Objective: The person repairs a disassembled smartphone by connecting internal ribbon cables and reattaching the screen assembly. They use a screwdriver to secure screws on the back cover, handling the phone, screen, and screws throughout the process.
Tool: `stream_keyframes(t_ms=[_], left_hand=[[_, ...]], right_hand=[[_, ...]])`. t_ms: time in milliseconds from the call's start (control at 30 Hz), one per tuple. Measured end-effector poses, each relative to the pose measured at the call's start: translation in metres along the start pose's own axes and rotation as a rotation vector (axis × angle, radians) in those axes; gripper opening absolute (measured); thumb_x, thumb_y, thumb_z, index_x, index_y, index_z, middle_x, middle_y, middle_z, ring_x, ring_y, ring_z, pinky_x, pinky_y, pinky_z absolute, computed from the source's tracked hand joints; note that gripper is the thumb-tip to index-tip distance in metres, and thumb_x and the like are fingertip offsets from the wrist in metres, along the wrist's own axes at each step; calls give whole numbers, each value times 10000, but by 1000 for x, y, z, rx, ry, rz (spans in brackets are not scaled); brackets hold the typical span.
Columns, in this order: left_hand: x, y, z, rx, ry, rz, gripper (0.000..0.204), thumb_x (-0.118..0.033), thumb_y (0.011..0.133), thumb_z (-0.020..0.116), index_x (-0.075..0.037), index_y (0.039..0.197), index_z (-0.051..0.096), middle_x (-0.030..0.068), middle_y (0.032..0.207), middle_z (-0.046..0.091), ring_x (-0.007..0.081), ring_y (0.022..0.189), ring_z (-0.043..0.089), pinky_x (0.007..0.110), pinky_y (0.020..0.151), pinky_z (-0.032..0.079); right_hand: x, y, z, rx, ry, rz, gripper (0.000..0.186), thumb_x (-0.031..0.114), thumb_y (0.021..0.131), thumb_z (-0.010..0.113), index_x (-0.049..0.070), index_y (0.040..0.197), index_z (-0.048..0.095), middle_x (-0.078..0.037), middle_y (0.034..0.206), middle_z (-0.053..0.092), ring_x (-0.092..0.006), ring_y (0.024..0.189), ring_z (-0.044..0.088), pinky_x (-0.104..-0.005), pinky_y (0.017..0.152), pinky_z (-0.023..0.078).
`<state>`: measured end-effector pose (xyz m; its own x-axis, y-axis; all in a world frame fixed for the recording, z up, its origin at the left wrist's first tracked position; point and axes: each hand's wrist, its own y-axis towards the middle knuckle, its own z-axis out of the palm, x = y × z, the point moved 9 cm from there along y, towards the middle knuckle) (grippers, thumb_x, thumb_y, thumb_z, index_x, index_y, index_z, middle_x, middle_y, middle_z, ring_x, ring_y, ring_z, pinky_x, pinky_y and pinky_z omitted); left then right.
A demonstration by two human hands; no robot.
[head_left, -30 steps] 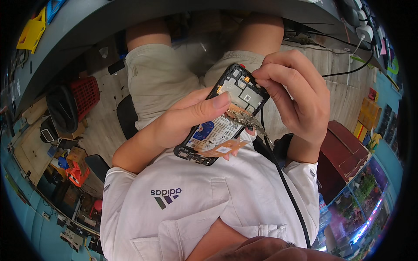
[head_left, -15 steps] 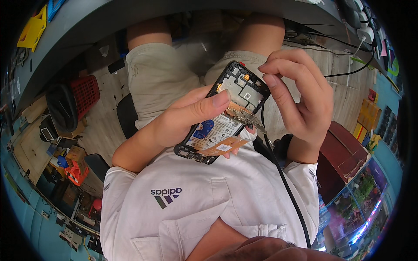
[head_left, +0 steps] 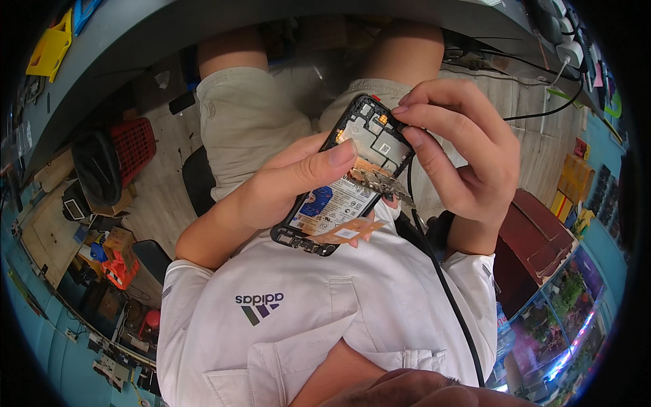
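An opened smartphone (head_left: pixel 383 142) is tilted over my lap, its back off and its insides bare. My left hand (head_left: pixel 298 169) grips it from the left side, the thumb lying across its middle and other fingertips showing past the right edge. Beneath the thumb, a loose circuit board (head_left: pixel 380 182) sits askew and juts out on the right. Lower down are the labelled battery (head_left: pixel 336 207) and a copper-coloured flex cable (head_left: pixel 349 230) sticking out. My right hand (head_left: pixel 464 139) is at the phone's upper right corner, thumb and fingers curled in a pinch; anything between them is hidden.
A grey desk edge (head_left: pixel 169 35) curves across the top. A black cable (head_left: pixel 441 271) runs down beside the phone. On the left stand a red basket (head_left: pixel 135 149) and boxes; on the right, a dark red box (head_left: pixel 532 237) and a lit fish tank (head_left: pixel 563 305).
My right hand has moved slightly left, bringing its fingertips onto the phone's upper right corner. The left hand and the phone have hardly shifted.
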<state>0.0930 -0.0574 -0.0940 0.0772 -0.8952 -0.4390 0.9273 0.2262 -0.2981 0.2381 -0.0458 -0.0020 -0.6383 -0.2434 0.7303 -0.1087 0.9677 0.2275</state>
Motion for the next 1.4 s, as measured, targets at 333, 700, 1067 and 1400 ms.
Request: stream_keyframes(t_ms=[333,700,1067,1400], left_hand=[[-2,0,1,22,-17,23,663,-539,1133,432,72,1377,515,318,1010,718,352,837,760,416,736,632],[-1,-2,-1,25,19,-30,668,-550,1127,440,63,1386,507,309,998,723,344,842,763,398,721,623],[-3,0,1,17,25,13,663,-541,1124,447,68,1377,518,305,992,727,341,833,758,402,736,616],[-4,-1,1,11,35,16,651,-531,1128,438,66,1373,520,302,990,729,327,816,757,392,729,614]], right_hand=[[0,1,-2,-16,6,-41,268,-79,794,777,-41,1059,780,-184,1041,722,-267,932,727,-334,787,586],[5,1,2,-48,-77,-78,242,-64,759,848,-27,980,757,-169,1023,736,-256,900,731,-330,750,579],[4,2,-2,-53,19,-62,176,-72,774,800,-56,934,729,-186,1015,740,-254,903,722,-318,777,556],[-5,0,-1,-65,108,50,162,-72,794,795,-63,941,727,-190,1039,729,-218,887,696,-292,775,536]])
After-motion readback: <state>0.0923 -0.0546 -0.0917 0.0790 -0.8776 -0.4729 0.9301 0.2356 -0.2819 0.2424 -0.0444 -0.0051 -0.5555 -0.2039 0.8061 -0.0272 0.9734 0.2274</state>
